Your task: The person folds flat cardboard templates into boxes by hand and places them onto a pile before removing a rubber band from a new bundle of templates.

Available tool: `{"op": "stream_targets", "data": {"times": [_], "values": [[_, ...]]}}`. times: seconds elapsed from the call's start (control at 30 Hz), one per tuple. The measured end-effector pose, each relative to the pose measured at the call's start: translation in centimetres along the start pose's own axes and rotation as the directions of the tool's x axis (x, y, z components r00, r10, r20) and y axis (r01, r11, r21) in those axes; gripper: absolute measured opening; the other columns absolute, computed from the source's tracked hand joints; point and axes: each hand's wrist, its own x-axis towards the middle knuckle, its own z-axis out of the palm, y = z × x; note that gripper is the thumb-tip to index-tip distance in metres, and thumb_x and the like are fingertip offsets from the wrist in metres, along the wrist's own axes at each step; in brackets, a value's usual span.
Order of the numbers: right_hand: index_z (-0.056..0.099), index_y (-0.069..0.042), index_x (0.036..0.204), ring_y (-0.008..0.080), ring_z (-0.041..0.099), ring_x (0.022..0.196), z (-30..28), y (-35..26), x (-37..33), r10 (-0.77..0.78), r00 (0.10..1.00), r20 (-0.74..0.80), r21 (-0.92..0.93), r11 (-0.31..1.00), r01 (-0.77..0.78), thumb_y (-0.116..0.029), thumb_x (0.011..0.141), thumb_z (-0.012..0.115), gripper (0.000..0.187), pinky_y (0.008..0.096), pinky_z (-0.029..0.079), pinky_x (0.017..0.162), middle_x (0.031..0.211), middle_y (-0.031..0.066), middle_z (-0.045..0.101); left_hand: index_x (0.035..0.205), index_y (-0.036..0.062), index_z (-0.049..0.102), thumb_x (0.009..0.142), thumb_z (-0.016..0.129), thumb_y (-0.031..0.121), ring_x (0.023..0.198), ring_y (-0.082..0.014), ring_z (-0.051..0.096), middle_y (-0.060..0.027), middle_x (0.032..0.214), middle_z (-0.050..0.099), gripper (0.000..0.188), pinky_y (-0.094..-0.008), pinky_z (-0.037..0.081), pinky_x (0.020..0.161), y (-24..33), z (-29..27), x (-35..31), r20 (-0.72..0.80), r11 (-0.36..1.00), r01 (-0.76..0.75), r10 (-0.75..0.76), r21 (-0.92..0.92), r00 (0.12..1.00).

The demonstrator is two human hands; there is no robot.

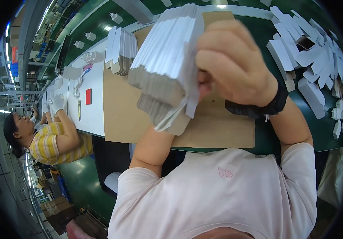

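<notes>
A thick bundle of flat folded white cartons (pixel 165 47) is held up above the table, tilted, with its grey-brown flaps toward me. My left forearm (pixel 153 145) runs up behind it; that hand is mostly hidden and supports the bundle from beneath. My right hand (pixel 237 63), a dark band round its wrist, presses against the bundle's right side with fingers curled closed. What lies in them cannot be made out. A thin whitish strip (pixel 171 118) hangs at the bundle's lower edge.
Brown cardboard (pixel 123 115) covers the table below. Another stack of flat cartons (pixel 121 49) stands to the left. Loose white boxes (pixel 312 59) pile up at the right, near small white adapters (pixel 338 115). A gloved co-worker (pixel 56 137) sits at the left, near a red piece (pixel 88 96) and a cutter (pixel 79 109).
</notes>
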Motion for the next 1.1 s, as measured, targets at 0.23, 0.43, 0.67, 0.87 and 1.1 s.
{"op": "stream_targets", "data": {"times": [0.23, 0.43, 0.67, 0.87, 1.1], "values": [[0.057, 0.002, 0.082, 0.0301, 0.056, 0.081, -0.9, 0.8, 0.3, -0.015, 1.000, -0.027, -0.058, 0.998, 0.014, 0.002, 0.064, 0.063, 0.019, 0.0341, 0.047, 0.070, 0.088, 0.0143, 0.058, 0.123, 0.0067, 0.038, 0.088, 0.047, 0.037, 0.080, -0.0177, 0.046, -0.0065, 0.097, 0.047, 0.046, -0.0274, 0.046, 0.065, -0.1, 0.2, 0.4, -0.209, 0.996, -0.081, 0.088, 0.039, 0.974], [0.060, 0.003, 0.088, 0.0295, 0.056, 0.084, 0.9, 0.6, -1.1, -0.076, 0.996, -0.048, 0.037, 0.996, 0.078, -0.007, 0.060, 0.067, 0.030, 0.0330, 0.048, 0.072, 0.089, 0.0129, 0.058, 0.119, 0.0079, 0.038, 0.088, 0.053, 0.022, 0.071, -0.0061, 0.046, -0.0023, 0.092, 0.049, 0.037, -0.0113, 0.040, 0.049, -1.6, 0.4, 0.3, -0.411, 0.811, -0.083, 0.379, 0.580, 0.829], [0.053, 0.001, 0.083, 0.0301, 0.054, 0.077, 1.1, 0.3, -0.6, 0.008, 0.999, -0.051, 0.047, 0.999, -0.006, 0.001, 0.060, 0.063, 0.025, 0.0316, 0.047, 0.065, 0.082, 0.0128, 0.053, 0.115, 0.0076, 0.044, 0.084, 0.059, 0.021, 0.078, -0.0142, 0.050, -0.0057, 0.094, 0.052, 0.037, -0.0215, 0.045, 0.060, -1.2, -1.1, -0.7, -0.213, 0.761, -0.086, 0.285, 0.642, 0.935], [0.050, 0.001, 0.083, 0.0291, 0.052, 0.064, 0.3, 0.4, -0.8, 0.025, 0.999, -0.047, 0.087, 0.996, -0.021, 0.004, 0.064, 0.059, 0.021, 0.0324, 0.045, 0.054, 0.077, 0.0135, 0.051, 0.118, 0.0067, 0.044, 0.084, 0.057, 0.025, 0.082, -0.0205, 0.048, -0.0095, 0.100, 0.051, 0.040, -0.0280, 0.044, 0.067, -1.0, 0.1, -0.3, -0.267, 0.954, -0.141, 0.213, 0.264, 0.940], [0.052, 0.000, 0.083, 0.0240, 0.049, 0.056, -1.4, 1.6, -1.2, -0.011, 0.996, -0.090, -0.219, 0.976, -0.009, 0.004, 0.066, 0.057, 0.018, 0.0305, 0.042, 0.048, 0.068, 0.0103, 0.049, 0.122, 0.0051, 0.039, 0.086, 0.051, 0.031, 0.085, -0.0261, 0.045, -0.0141, 0.107, 0.050, 0.046, -0.0349, 0.044, 0.072, 0.3, 0.9, -0.1, -0.234, 0.985, -0.091, 0.055, -0.144, 0.971]]}}
